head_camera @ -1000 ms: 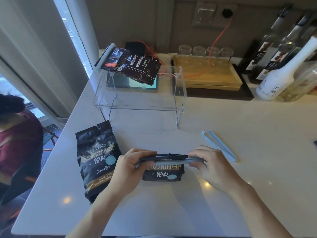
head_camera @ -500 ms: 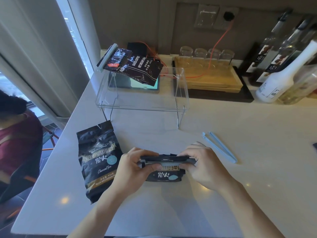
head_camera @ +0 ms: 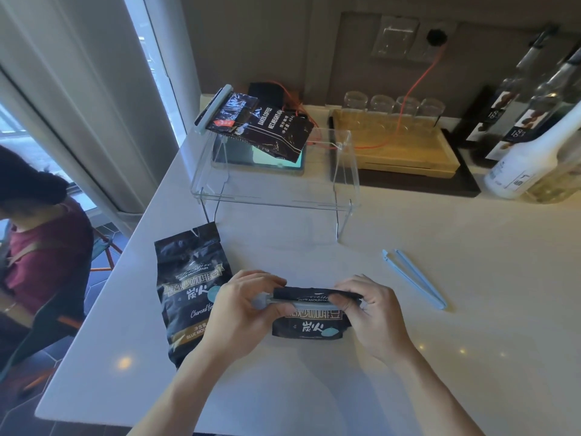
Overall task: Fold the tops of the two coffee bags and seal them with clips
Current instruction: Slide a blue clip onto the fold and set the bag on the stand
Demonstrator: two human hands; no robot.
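A small black coffee bag (head_camera: 311, 325) stands on the white counter in front of me, its top folded over. A light blue clip (head_camera: 309, 305) runs across the fold. My left hand (head_camera: 242, 313) pinches the clip's left end and my right hand (head_camera: 374, 313) presses the fold and clip at the right end. A second black coffee bag (head_camera: 188, 291) lies flat to the left, its torn top unfolded. A spare light blue clip (head_camera: 415, 278) lies open on the counter to the right.
A clear acrylic stand (head_camera: 276, 196) sits behind, with a clipped black bag (head_camera: 261, 127) on top. A wooden tray (head_camera: 399, 152) with glasses and several bottles (head_camera: 528, 146) line the back. A seated person (head_camera: 34, 247) is beyond the counter's left edge.
My fingers have closed in further over the folded top and the clip, and the fold now sits over the clip's bar. The bag stays in place.
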